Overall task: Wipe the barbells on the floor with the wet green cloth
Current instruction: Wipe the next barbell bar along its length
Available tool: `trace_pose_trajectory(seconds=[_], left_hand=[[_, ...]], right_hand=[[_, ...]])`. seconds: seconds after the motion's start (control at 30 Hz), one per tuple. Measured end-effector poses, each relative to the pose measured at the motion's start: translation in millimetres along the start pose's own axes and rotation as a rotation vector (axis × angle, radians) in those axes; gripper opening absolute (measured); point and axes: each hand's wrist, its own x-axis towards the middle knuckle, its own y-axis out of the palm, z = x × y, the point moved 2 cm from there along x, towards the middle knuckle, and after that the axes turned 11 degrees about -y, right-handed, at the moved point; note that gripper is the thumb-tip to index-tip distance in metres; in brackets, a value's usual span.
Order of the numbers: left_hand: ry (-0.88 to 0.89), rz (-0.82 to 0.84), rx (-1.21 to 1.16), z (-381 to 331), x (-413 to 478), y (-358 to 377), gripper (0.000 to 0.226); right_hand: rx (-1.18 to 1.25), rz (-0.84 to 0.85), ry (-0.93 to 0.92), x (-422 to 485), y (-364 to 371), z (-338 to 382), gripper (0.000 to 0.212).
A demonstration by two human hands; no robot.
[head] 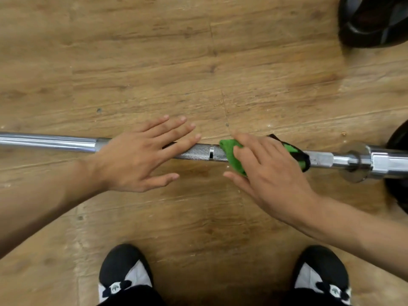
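1. In the head view, the barbell point(48, 141) lies on the wooden floor point(198, 74) and runs from left to right in front of the person's shoes point(123, 272).
2. The left hand point(134, 160) rests flat on the rough middle part of the bar. Its fingers are straight and spread and grasp nothing. It is probably there to stop the bar from rolling.
3. The green cloth point(228, 149) is folded over the bar, just to the right of the left hand.
4. The right hand point(271, 173) lies on top of the cloth. Its fingers are almost straight and press the cloth down, and the thumb stretches along the near side. This way the wet cloth probably touches more of the round bar.
5. A black weight plate point(397, 142) sits on the right end of the bar, so the wiping seems to be near that end.
6. Another dark plate point(371, 23) lies well apart at the top right.
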Motion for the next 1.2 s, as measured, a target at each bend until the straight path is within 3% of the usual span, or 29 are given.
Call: trace_pose_trajectory(seconds=[0.13,0.27,0.37,0.53,0.77,0.9,1.03,1.2], left_hand=[[0.004,-0.061,0.009,11.5,10.0,-3.4,0.068],[0.0,-0.059,-0.018,26.7,21.2,-6.1,0.067],[0.025,-0.066,-0.009,29.8,26.0,-2.8,0.068],[0.009,-0.08,0.028,33.7,34.1,-1.7,0.071],[-0.007,-0.041,0.003,44.4,40.6,-3.4,0.076],[-0.029,-0.073,-0.014,44.8,39.9,-4.5,0.072],[-0.001,-0.121,0.028,37.1,40.5,-1.6,0.066],[0.033,-0.136,0.09,35.0,32.6,-1.8,0.063]], right_hand=[[0.101,0.114,0.248,46.5,-2.4,-8.8,0.056],[-0.127,0.234,0.145,28.7,-6.2,-25.3,0.054],[-0.18,0.253,0.203,-10.8,-16.9,-51.8,0.055],[-0.183,0.095,0.288,-18.2,-10.1,-65.1,0.055],[-0.086,0.033,0.137,92.9,23.9,-1.8,0.055],[-0.123,0.02,0.171,35.3,2.7,-42.8,0.045],[-0.161,0.054,0.285,-41.4,-20.6,-87.3,0.053],[-0.228,-0.059,0.389,-22.5,-2.1,-56.3,0.052]])
